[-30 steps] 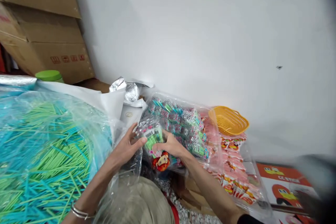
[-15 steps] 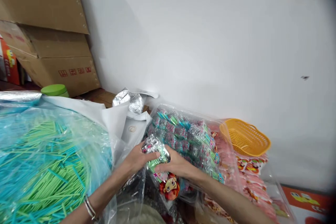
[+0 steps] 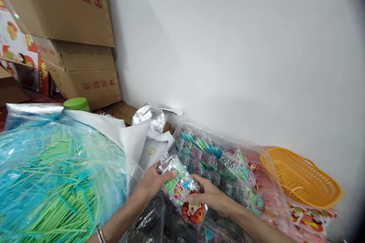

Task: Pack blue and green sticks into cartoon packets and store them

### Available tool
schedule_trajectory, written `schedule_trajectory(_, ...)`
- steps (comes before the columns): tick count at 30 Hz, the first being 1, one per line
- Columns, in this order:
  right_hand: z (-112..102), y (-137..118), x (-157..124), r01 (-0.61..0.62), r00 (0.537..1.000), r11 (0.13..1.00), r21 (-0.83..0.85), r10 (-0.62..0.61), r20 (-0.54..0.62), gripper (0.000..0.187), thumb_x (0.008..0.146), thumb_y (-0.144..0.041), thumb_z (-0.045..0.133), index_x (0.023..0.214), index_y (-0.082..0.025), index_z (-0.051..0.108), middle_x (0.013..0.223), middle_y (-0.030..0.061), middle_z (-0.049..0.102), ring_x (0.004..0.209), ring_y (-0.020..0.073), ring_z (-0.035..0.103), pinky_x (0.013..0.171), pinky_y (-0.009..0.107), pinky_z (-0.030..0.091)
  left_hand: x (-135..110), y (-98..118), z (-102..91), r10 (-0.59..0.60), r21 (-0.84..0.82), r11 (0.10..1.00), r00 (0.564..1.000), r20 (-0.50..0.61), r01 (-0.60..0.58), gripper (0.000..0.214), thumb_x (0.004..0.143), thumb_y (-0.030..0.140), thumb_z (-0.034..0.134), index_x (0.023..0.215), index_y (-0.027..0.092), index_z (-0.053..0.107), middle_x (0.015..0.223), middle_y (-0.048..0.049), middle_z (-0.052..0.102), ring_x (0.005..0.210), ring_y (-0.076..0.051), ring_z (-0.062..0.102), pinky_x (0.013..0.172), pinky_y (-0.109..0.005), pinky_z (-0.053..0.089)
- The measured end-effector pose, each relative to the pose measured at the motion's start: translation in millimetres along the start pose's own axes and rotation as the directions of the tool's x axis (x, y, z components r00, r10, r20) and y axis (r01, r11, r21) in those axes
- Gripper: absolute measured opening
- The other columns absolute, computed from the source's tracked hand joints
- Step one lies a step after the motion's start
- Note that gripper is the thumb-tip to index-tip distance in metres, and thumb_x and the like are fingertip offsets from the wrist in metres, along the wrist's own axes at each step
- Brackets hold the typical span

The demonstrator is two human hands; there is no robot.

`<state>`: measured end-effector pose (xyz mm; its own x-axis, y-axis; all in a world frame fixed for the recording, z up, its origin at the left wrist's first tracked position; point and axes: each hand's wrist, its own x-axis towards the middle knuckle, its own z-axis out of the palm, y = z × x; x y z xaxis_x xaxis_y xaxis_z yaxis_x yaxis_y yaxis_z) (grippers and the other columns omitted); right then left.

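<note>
A shiny printed packet (image 3: 178,188) shows green sticks through its clear part and a red-haired cartoon figure at its lower end. My left hand (image 3: 152,182) is closed on the upper left edge, thumb across the front. Along the right edge, my right hand (image 3: 209,195) grips the same packet, its thumb near the cartoon head. The packet is tilted, top end away to the left. Just beyond it, a clear plastic bin (image 3: 228,135) holds many similar packets (image 3: 199,155). To the left, a large clear bag (image 3: 111,159) is full of loose green and blue sticks (image 3: 65,182).
A yellow basket (image 3: 302,178) rests on pink packets at the right. Stacked cardboard boxes (image 3: 85,57) stand at the back left, near a green lid (image 3: 76,103). Crumpled silver foil (image 3: 156,120) and a rubber band (image 3: 152,151) lie behind my left hand. A white wall rises behind.
My right hand has slid down the packet's right edge, so more of its printed front shows. The view has shifted left, and the scene sits further right and lower.
</note>
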<state>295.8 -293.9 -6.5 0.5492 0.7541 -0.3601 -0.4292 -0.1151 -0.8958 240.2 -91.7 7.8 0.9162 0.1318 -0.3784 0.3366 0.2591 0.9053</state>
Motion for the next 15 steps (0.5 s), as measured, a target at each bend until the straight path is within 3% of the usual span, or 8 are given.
schedule_trajectory(5, -21.9, -27.0, 17.6, 0.019, 0.989, 0.999, -0.029, -0.023, -0.147, 0.052, 0.06, -0.029, 0.079, 0.107, -0.019, 0.058, 0.093, 0.0023, 0.071, 0.081, 0.0189, 0.067, 0.075, 0.032, 0.051, 31.0, 31.2, 16.9, 0.029, 0.055, 0.998, 0.997, -0.065, -0.025, 0.043, 0.061, 0.034, 0.075, 0.095, 0.013, 0.06, 0.082, -0.0076, 0.071, 0.07, -0.022, 0.067, 0.056, -0.03, 0.054)
schedule_trajectory(9, -66.2, -61.9, 53.7, 0.139, 0.916, 0.99, -0.04, -0.144, -0.374, 0.049, 0.062, -0.032, 0.077, 0.105, -0.02, 0.056, 0.09, 0.0012, 0.072, 0.071, 0.0157, 0.067, 0.066, 0.027, 0.054, 86.1, 67.4, 37.5, 0.103, 0.022, 0.995, 0.987, -0.123, -0.101, 0.038, 0.062, 0.029, 0.075, 0.094, 0.013, 0.061, 0.087, -0.0087, 0.071, 0.072, -0.019, 0.066, 0.054, -0.026, 0.053)
schedule_trajectory(12, -102.6, -87.8, 78.9, 0.173, 0.863, 0.981, -0.089, -0.195, -0.467, 0.041, 0.061, -0.03, 0.077, 0.095, -0.019, 0.059, 0.074, -0.0001, 0.071, 0.063, 0.0142, 0.066, 0.06, 0.024, 0.053, 131.6, 87.2, 57.7, 0.133, 0.012, 0.991, 0.981, -0.14, -0.133, 0.036, 0.063, 0.027, 0.074, 0.095, 0.013, 0.062, 0.092, -0.0089, 0.07, 0.074, -0.018, 0.065, 0.056, -0.024, 0.053)
schedule_trajectory(15, -133.1, -101.0, 90.1, 0.167, 0.842, 0.978, -0.122, -0.206, -0.499, 0.041, 0.06, -0.03, 0.076, 0.095, -0.018, 0.059, 0.074, 0.0008, 0.07, 0.062, 0.0148, 0.065, 0.058, 0.025, 0.053, 165.6, 93.3, 78.8, 0.134, 0.013, 0.991, 0.981, -0.139, -0.133, 0.037, 0.065, 0.024, 0.074, 0.097, 0.011, 0.062, 0.095, -0.0099, 0.069, 0.078, -0.019, 0.065, 0.056, -0.024, 0.053)
